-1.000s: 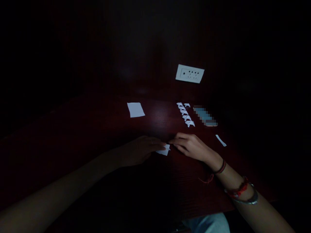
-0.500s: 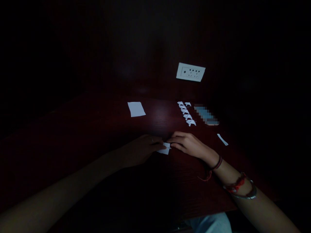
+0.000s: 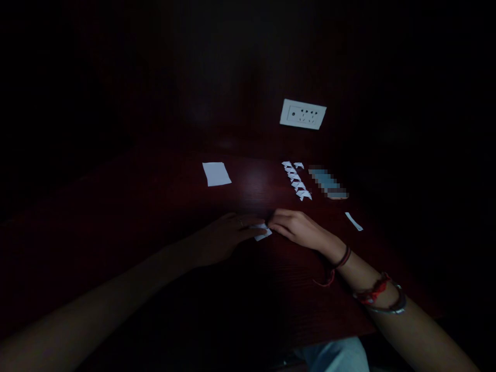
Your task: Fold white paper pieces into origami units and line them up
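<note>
A small folded white paper (image 3: 263, 235) lies on the dark red table (image 3: 310, 310) between my hands. My left hand (image 3: 232, 235) reaches over its left part, fingers stretched towards the right and pressing on it. The fingers of my right hand (image 3: 292, 226) are bent together at the paper's right edge, pinching or touching it. Part of the paper is hidden under my left fingers. Beyond my right hand lies a slanted row of several folded white paper pieces (image 3: 296, 181), with one more piece (image 3: 298, 165) beside its far end.
A square white paper stack (image 3: 216, 174) lies at the back left. A phone (image 3: 329, 183), its screen blurred, is right of the folded row. Nearer on the right lies a narrow paper strip (image 3: 354, 221). A socket plate (image 3: 303, 114) is on the wall.
The paper between my hands has turned a little and shows less of itself. My left fingers reach further over it, and my right fingers have drawn closer together at its edge.
</note>
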`<state>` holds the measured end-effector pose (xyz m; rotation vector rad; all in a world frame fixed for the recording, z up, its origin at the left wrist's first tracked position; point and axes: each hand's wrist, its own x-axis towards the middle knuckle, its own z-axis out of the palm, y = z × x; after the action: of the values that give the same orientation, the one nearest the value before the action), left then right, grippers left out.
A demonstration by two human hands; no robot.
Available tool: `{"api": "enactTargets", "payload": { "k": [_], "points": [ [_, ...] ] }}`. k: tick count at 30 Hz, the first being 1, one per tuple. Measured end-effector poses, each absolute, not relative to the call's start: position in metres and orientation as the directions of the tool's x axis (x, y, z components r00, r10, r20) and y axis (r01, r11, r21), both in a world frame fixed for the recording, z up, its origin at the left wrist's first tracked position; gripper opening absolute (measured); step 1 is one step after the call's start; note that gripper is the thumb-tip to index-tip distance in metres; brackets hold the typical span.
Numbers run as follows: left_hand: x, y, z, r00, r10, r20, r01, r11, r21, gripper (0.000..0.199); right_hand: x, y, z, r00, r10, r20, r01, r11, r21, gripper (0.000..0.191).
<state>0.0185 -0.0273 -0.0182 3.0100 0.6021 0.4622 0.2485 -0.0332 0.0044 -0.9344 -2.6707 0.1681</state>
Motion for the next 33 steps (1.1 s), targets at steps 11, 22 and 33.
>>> {"api": "enactTargets", "payload": {
  "k": [11,22,33],
  "points": [
    [0.0165,-0.0308,-0.0145,0.890,0.361,0.278,0.347,-0.933,0.098,0.057,0.2461,-0.0329,0.0023,-0.689,0.673,0.269,0.569,0.732,-0.375,0.011],
    [0.0185,-0.0322,-0.0119,0.885,0.421,0.198,0.392,-0.904,0.168,0.064,0.2439,-0.0379,0.0024,-0.683,0.687,0.250,0.570,0.714,-0.406,0.017],
    [0.0209,-0.0329,-0.0133,0.859,0.459,0.227,0.439,-0.888,0.135,0.053,0.2415,-0.0387,0.0009,-0.616,0.738,0.275,0.613,0.669,-0.421,0.013]
  ]
}}
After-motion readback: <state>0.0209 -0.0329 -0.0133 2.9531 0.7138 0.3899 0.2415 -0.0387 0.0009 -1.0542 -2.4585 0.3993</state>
